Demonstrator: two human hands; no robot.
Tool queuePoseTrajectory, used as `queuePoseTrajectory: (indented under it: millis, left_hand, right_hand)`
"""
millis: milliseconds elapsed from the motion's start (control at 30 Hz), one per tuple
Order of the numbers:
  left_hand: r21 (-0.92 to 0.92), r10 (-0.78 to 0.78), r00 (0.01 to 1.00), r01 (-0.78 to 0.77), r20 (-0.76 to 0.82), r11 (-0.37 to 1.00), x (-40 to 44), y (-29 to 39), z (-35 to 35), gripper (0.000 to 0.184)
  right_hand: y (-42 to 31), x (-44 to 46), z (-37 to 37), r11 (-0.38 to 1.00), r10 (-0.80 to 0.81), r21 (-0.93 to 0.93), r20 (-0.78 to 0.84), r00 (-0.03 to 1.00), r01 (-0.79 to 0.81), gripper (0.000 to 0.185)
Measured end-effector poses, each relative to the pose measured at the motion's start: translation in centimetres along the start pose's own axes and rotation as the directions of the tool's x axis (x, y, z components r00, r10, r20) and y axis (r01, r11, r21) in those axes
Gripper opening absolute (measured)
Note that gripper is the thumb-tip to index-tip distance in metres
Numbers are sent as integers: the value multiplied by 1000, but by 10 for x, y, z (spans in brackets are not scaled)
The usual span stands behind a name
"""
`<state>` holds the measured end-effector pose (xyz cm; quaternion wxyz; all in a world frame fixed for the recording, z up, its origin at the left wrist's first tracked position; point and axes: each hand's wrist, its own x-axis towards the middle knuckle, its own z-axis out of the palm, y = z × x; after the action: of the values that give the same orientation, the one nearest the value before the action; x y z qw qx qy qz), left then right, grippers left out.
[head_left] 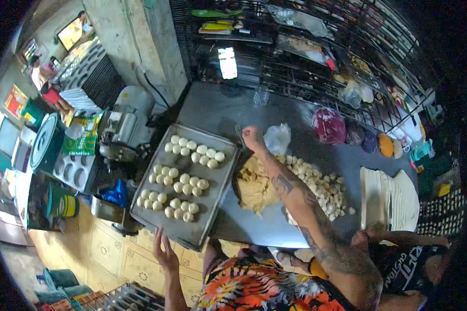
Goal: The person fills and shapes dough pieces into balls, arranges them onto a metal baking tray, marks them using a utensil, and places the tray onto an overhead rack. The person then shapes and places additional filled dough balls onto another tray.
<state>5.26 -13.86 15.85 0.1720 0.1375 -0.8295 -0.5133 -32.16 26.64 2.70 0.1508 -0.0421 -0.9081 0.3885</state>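
Note:
A metal baking tray holds several clusters of round white dough balls. At the tray's near edge is my left hand, its fingers stretched out and apart. My right arm reaches over the table, and my right hand is closed just beyond the tray's right corner. A small thin object shows beside its fingers, too small to name. Under my right forearm lies a large mass of yellowish dough. To its right are many small cut dough pieces.
A clear plastic bag and a wrapped magenta bundle lie toward the back. White curved sheets are at the right, near another person's arm. A loaded rack stands behind; a metal machine is left of the tray.

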Motion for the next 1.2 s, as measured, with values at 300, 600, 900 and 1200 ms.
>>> queuePoseTrajectory:
  millis: [300,600,900,1200]
  left_hand:
    - [-162,-280,960,273,-22,948,93,-36,-43,25]
    - [-369,-145,943,255,300,894,179,13,7,27]
    - [-237,-281,492,750,824,618,100,49,31,27]
    - [-388,-182,719,549,671,740,3,26,27,17]
  right_hand:
    - [28,36,32,897,176,-431,154,972,-94,18]
    - [-51,7,1,999,-39,-26,-154,987,35,18]
    - [-236,-217,-88,718,-584,-33,516,627,695,29]
    - [-247,-325,-100,909,40,412,66,997,-64,33]
